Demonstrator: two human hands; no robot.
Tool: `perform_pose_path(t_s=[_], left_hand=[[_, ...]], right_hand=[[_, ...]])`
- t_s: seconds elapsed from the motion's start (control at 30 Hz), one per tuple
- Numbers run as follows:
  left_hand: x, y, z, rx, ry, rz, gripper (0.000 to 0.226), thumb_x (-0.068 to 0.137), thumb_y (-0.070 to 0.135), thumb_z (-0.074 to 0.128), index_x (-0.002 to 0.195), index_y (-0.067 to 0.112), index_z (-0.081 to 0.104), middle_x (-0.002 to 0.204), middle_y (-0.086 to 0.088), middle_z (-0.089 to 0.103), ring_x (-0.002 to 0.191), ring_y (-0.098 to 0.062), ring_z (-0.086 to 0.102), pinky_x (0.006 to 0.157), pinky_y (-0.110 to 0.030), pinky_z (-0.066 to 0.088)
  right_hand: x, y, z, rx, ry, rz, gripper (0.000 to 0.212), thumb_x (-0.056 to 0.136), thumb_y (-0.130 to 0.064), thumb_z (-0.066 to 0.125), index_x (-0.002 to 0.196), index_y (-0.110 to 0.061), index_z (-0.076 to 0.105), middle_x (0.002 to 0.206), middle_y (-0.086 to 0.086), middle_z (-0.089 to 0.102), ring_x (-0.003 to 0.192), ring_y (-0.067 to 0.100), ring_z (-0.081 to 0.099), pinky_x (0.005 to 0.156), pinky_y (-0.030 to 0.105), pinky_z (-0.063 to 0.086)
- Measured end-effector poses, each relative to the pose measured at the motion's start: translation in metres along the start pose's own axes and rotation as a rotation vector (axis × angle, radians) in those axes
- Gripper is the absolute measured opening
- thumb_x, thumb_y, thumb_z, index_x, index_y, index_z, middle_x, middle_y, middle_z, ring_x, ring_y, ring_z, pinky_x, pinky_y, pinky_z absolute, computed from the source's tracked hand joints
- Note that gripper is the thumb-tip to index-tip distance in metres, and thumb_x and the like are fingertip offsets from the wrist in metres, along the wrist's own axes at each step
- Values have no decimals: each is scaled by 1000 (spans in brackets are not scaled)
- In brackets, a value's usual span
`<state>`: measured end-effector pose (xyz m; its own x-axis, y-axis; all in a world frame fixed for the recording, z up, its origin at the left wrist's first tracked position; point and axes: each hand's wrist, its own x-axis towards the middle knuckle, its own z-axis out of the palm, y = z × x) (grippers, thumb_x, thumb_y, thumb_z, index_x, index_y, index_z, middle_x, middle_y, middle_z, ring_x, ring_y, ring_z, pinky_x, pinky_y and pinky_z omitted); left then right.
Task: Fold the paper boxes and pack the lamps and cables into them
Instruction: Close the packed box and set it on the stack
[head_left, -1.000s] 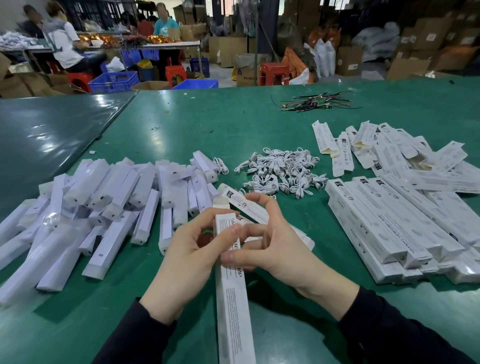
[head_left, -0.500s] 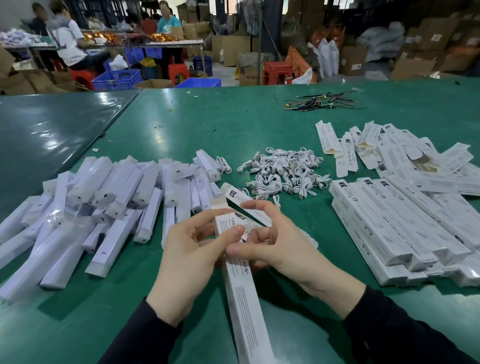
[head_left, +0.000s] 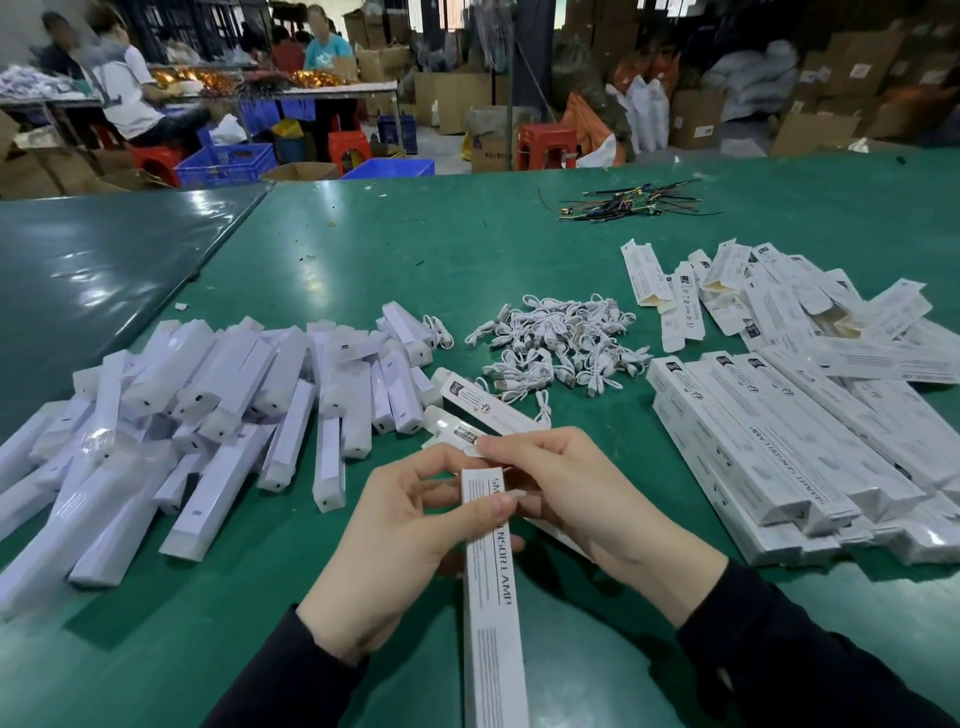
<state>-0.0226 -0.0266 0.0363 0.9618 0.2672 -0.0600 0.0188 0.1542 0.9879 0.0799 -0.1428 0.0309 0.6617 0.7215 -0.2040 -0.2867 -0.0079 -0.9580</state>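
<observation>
Closing a sensor lamp box
Our left hand (head_left: 395, 540) and right hand (head_left: 576, 499) each keep a pinching grip on the lamp box (head_left: 491, 597) above the green counter (head_left: 363, 249).

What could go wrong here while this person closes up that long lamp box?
The box is long, and both the left hand and the right hand grip only its far end, so it might bend or crease. The end flap, pinched by the right fingers, could tear or tuck crookedly. The white cables lie loosely tangled; one might be forgotten or drag out others.
</observation>
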Motion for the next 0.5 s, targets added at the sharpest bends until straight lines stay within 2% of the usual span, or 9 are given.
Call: perform_pose_path(t_s=[0.13,0.3,0.5], left_hand=[[1,-2,1,-1,27,9,29,65,14,77,85,4,59,87,-22,74,72,-41,72,52,-33,57],[2,-4,2,9,70,35,47,62,16,77,94,-1,49,84,-22,74,70,-40,72,52,-37,59],[2,-5,2,-19,78,33,52,62,13,77,99,3,43,83,-23,73,66,-38,72,49,-32,55]], right_hand=[[-1,0,0,-3,-19,5,22,90,-22,65,78,-9,78,77,9,71,64,16,63,54,25,53],[2,3,-1,-8,9,-15,24,90,-21,65,86,-1,76,82,11,72,72,17,63,65,30,53],[1,5,-1,-25,3,-39,25,90,-22,65,85,1,74,77,7,71,69,15,63,64,30,53]])
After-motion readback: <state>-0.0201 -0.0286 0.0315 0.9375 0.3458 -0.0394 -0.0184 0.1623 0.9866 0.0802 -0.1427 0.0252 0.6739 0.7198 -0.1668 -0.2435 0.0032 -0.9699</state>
